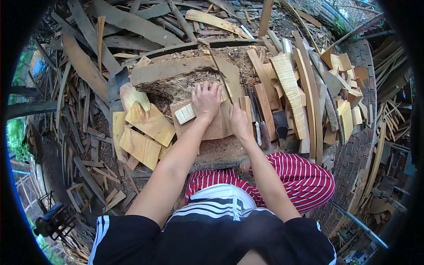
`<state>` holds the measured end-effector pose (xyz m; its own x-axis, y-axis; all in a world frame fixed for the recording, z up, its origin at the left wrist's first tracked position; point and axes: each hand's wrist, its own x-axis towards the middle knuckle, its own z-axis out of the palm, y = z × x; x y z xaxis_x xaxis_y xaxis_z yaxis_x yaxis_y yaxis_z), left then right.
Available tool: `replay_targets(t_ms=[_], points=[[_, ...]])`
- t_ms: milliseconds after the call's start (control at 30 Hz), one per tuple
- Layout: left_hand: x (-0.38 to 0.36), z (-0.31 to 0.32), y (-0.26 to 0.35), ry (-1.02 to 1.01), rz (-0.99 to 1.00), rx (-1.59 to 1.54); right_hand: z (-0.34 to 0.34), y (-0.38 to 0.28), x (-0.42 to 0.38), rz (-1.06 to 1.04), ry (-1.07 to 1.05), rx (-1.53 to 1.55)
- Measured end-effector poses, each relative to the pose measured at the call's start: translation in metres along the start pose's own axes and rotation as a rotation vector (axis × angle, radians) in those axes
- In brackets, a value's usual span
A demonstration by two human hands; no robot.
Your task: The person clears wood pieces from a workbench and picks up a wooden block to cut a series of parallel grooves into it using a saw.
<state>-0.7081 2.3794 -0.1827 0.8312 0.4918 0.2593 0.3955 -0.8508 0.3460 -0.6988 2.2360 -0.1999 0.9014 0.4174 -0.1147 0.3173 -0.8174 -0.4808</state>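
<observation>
1. The left hand (206, 100) lies flat, fingers together, pressing on a small pale wood block (185, 113) that rests on the big chopping stump (185, 70).
2. The right hand (239, 120) is clamped around the handle of a long thin blade (219, 72), which stands tilted just beside the left hand.
3. Yellow wood pieces (143, 128) lie left of the stump, touching each other.
4. Knives (260, 128) and a ribbed plank (289, 88) lie to the right.

Red-white striped cloth (304, 176); pale yellow wood pieces (145, 132).
</observation>
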Motion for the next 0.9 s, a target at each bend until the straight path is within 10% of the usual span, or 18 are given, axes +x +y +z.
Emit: replay_targets(t_ms=[900], points=[[-0.005, 0.004, 0.000, -0.048, -0.048, 0.008, 0.001, -0.001, 0.010, -0.011, -0.048, 0.043]])
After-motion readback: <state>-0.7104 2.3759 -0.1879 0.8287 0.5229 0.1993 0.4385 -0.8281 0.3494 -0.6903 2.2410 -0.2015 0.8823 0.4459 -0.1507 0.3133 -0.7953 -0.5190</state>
